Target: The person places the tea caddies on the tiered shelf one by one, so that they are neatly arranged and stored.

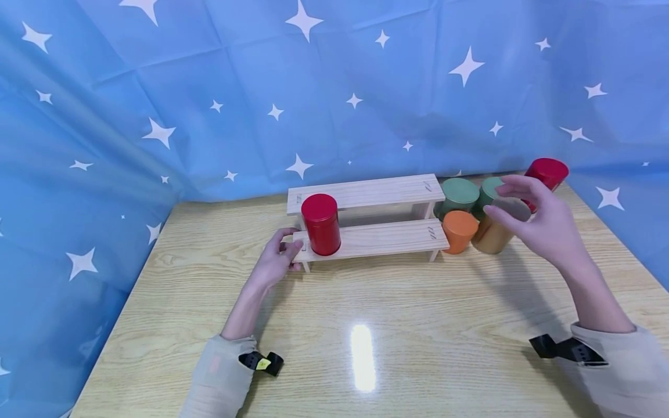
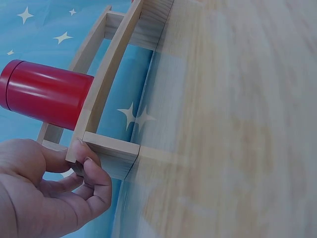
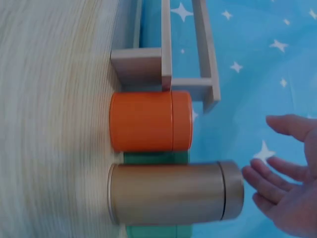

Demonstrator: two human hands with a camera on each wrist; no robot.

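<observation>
My left hand (image 1: 274,255) pinches the left end of the front wooden step (image 1: 381,239) between thumb and fingers. Upright near that same end stands a red canister (image 1: 320,229), beside my fingers. My right hand (image 1: 549,223) is over at the right, thumb and fingers spread apart and nothing between them. In the right wrist view its fingers lie just off the lid end of a tall gold canister (image 3: 168,193). An orange canister (image 3: 141,121) stands between the gold one and the step's right end.
Behind the front step runs a second, higher wooden step (image 1: 366,194). Two green canisters (image 1: 460,193) stand by its right end, partly hidden. Another red canister (image 1: 549,170) is at the table's back right, behind my right hand. A blue star-patterned cloth (image 1: 235,87) hangs behind the wood-grain table (image 1: 418,325).
</observation>
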